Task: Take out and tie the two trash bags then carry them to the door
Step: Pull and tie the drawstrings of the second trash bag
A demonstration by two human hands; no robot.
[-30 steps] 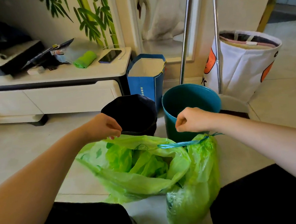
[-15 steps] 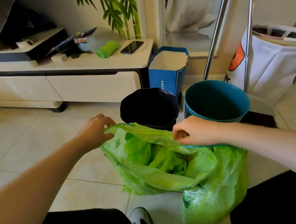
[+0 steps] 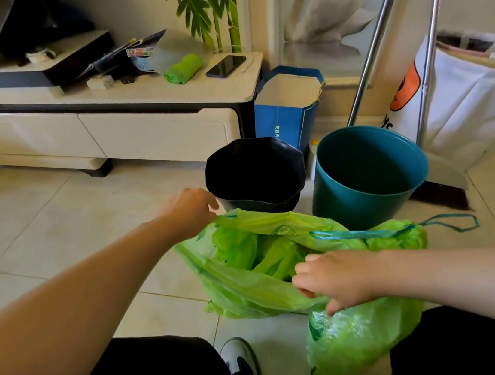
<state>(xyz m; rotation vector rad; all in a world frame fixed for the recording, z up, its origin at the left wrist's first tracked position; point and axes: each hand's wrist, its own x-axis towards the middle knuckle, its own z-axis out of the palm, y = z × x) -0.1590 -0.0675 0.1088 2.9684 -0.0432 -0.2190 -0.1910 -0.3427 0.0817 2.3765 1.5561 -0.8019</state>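
While the left hand point(image 3: 191, 210) pinches the open green trash bag's point(image 3: 252, 284) rim and the right hand's fingers point(image 3: 308, 286) pinch its near edge, thin plastic may tear or slip, spilling contents.

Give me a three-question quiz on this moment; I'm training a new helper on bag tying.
1. True or false: the green trash bag is still inside a bin.
2. What does the left hand grip?
3. The blue drawstring lies nearest: A) black bin B) teal bin C) phone

Key: 1 false, it sits on the floor; 2 the bag's far rim; 3 B.
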